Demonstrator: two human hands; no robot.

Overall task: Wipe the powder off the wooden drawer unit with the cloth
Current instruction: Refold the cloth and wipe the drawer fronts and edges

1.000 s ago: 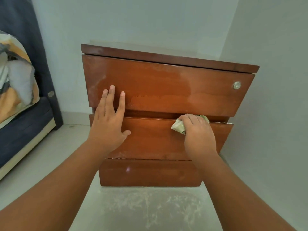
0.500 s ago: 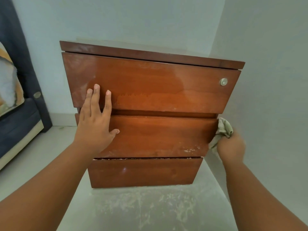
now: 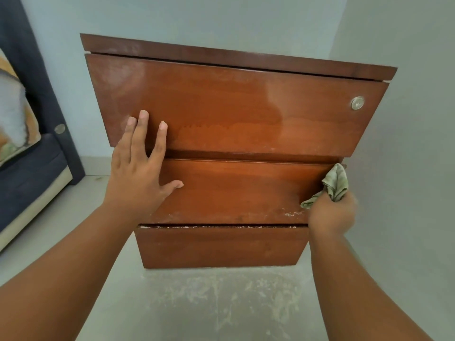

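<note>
Head view: left hand (image 3: 138, 178) lies flat and open, bracing the drawer unit (image 3: 234, 114); right hand (image 3: 331, 215) grips the cloth (image 3: 336, 184) against the middle drawer's (image 3: 236, 190) edge to wipe powder (image 3: 291, 214).

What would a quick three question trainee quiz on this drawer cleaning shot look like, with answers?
1. True or false: the left hand holds the cloth.
2. Where on the wooden drawer unit is loose white powder most plainly visible?
A. around the round lock on the top drawer
B. low on the middle drawer near its right end, and along the gap below
C. on the left hand's fingers
3. Fill in: the right hand grips the cloth at the middle drawer's ____ end.

Key: 1 false, the left hand lies flat on the drawer fronts; 2 B; 3 right.
</note>
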